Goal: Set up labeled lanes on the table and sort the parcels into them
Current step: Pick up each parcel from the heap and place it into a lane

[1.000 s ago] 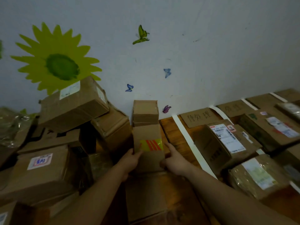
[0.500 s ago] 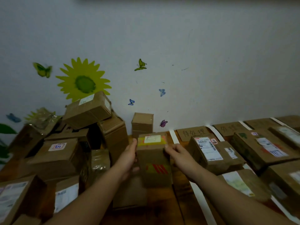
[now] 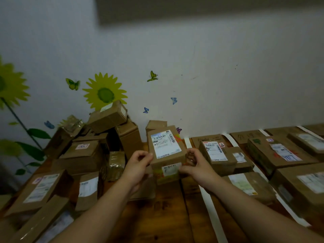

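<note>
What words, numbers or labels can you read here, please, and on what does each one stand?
Held parcel, white shipping label: barcode shows, print too blurred to read.
Cardboard lane signs: handwriting too faint to read.
Labels on the other parcels: too small or blurred.
No text can be quoted.

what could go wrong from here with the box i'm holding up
1. The parcel is pinched only at its sides by the left hand and right hand, off the table; it may slip.
2. The top box of the unsorted heap sits tilted; a nudge might topple it.
3. The sorted boxes right of the white tape strip look crowded; another may straddle the line.
</note>
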`<action>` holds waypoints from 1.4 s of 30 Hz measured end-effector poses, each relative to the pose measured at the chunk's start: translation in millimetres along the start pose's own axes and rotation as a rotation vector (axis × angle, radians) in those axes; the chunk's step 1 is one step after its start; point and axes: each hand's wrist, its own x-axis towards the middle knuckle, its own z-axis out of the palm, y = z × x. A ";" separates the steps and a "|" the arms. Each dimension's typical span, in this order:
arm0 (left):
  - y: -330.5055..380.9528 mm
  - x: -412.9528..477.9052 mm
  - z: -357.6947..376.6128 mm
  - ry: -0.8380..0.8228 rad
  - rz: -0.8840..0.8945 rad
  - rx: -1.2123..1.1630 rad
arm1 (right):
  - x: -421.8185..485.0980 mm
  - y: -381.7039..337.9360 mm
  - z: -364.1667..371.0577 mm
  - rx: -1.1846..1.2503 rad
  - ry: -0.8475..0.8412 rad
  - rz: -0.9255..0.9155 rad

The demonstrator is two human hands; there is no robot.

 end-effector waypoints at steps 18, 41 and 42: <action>-10.4 -100.5 -32.5 -0.262 0.328 -0.029 | -106.9 -14.9 44.5 -0.023 0.188 -0.128; -88.8 -158.9 316.0 -0.668 -0.204 0.211 | -274.9 53.6 -306.3 0.098 0.644 0.028; -90.6 -157.2 323.0 -0.683 -0.211 0.240 | -278.5 57.3 -320.9 0.090 0.667 0.031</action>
